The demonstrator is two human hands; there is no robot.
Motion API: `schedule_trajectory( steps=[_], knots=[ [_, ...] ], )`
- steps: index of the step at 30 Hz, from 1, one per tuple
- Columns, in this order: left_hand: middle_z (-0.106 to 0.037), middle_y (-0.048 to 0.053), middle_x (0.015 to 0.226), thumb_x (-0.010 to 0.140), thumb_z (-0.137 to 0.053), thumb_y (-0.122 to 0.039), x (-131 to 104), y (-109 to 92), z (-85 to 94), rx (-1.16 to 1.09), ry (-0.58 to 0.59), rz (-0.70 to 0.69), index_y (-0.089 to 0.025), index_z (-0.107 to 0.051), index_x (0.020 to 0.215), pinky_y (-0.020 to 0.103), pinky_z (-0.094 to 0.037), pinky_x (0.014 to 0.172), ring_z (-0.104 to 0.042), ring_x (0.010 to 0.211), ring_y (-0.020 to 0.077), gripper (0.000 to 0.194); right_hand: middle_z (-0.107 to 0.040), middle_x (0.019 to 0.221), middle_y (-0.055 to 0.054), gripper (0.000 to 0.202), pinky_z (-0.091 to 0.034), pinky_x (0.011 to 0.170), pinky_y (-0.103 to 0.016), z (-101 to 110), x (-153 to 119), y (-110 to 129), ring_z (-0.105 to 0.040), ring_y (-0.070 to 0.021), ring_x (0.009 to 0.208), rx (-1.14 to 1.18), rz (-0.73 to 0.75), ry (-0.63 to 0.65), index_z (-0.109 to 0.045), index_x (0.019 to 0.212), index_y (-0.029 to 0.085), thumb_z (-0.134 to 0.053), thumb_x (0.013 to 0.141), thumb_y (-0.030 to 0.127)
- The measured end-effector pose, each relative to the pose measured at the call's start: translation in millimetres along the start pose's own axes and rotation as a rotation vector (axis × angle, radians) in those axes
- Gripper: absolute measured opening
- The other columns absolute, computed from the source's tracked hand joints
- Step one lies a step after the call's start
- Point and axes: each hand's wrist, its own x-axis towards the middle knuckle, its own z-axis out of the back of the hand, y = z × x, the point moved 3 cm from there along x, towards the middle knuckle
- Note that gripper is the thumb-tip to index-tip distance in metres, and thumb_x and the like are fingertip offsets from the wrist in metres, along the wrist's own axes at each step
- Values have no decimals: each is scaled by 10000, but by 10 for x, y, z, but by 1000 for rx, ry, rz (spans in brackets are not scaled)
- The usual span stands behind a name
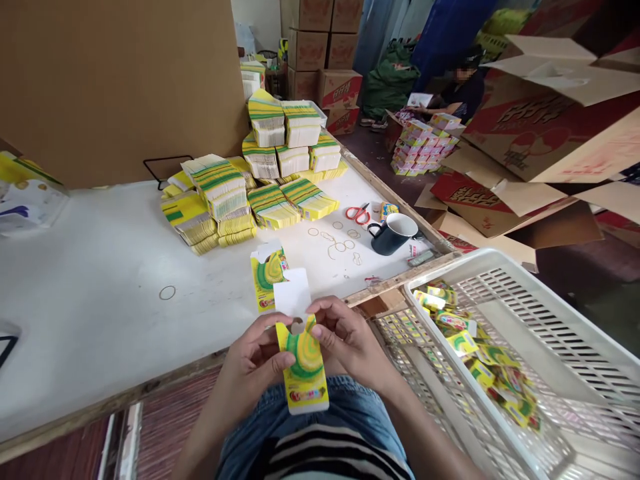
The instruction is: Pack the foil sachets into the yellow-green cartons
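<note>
A small yellow-and-green carton (304, 370) is held over my lap, its white top flap (293, 293) standing up and its mouth part open. My left hand (257, 353) grips the carton's left side between thumb and fingers. On the opposite upper edge, my right hand (345, 337) pinches it in the same way. Just beyond, another carton of the same print (269, 275) lies flat on the white table (210, 293), partly hidden by the raised flap. Whether anything is inside the held carton cannot be seen.
Stacks of flat cartons (220, 187) stand at the table's back. Red scissors (358, 213), a dark mug (393, 233) and several rubber bands (341, 247) lie to the right. A white plastic basket (480, 267) holds several cartons. Beyond are open cardboard boxes (545, 127) and a seated person (465, 93).
</note>
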Motion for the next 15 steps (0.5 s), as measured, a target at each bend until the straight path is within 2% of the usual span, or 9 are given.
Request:
schedule_trajectory(
  steps=[3,5,6,8,10,11,12,13,15],
  knots=[
    [-737,10,921,796,-717,-205,-42,59,-39,-16,66,34,-239,-599,995,220,-520,713,-671,827,154,234,-514,682,32,157,-383,558,-208,33,-31,6,-476,-103,613,-105,-13,6,-587,826,188,-565,921,311],
    [-737,24,934,797,-718,-207,-59,82,-78,-41,64,44,-233,-576,1041,239,-520,736,-678,842,163,283,-536,684,24,203,-386,575,-215,36,-38,-1,-487,-106,620,-148,11,-30,-581,757,181,-564,922,299],
    [-737,29,955,799,-717,-205,-65,86,-94,-65,47,43,-251,-533,1131,258,-526,747,-686,848,172,382,-561,703,17,176,-400,590,-220,32,-39,-10,-511,-112,636,-136,22,-53,-588,784,184,-565,922,291],
    [-732,30,1019,799,-716,-194,-71,87,-109,-125,-1,36,-332,-327,1350,313,-538,778,-701,876,195,689,-615,777,4,105,-437,626,-234,18,-37,-38,-565,-130,682,-71,27,-97,-588,990,205,-580,914,277],
    [-722,46,1082,794,-720,-195,-71,99,-108,-162,-23,39,-366,-158,1439,360,-545,805,-704,929,226,872,-651,871,-12,293,-472,676,-255,8,-31,-60,-607,-146,744,-19,33,-126,-525,1193,235,-590,910,268],
    [-717,63,1105,792,-722,-203,-69,113,-104,-155,-21,46,-339,-208,1438,367,-546,815,-698,963,243,836,-661,905,-22,303,-481,715,-270,6,-29,-60,-619,-155,786,-24,46,-128,-538,1208,243,-590,911,269],
    [-714,80,1119,790,-722,-213,-64,133,-95,-136,-22,50,-295,-330,1395,365,-546,823,-690,992,258,726,-665,930,-34,249,-482,759,-286,7,-28,-51,-623,-168,839,-50,66,-122,-596,1158,241,-589,911,281],
    [-713,91,1128,786,-724,-221,-59,155,-82,-110,-35,44,-254,-458,1307,357,-548,825,-685,1010,268,585,-665,944,-46,181,-477,799,-303,11,-30,-35,-617,-185,895,-86,90,-115,-664,1059,232,-584,913,304],
    [-707,93,1154,778,-727,-227,-49,201,-52,-52,-96,9,-218,-594,1131,343,-553,827,-681,1027,275,377,-664,932,-62,222,-467,826,-322,24,-42,2,-600,-208,941,-138,109,-98,-729,905,213,-560,918,356]
  ],
)
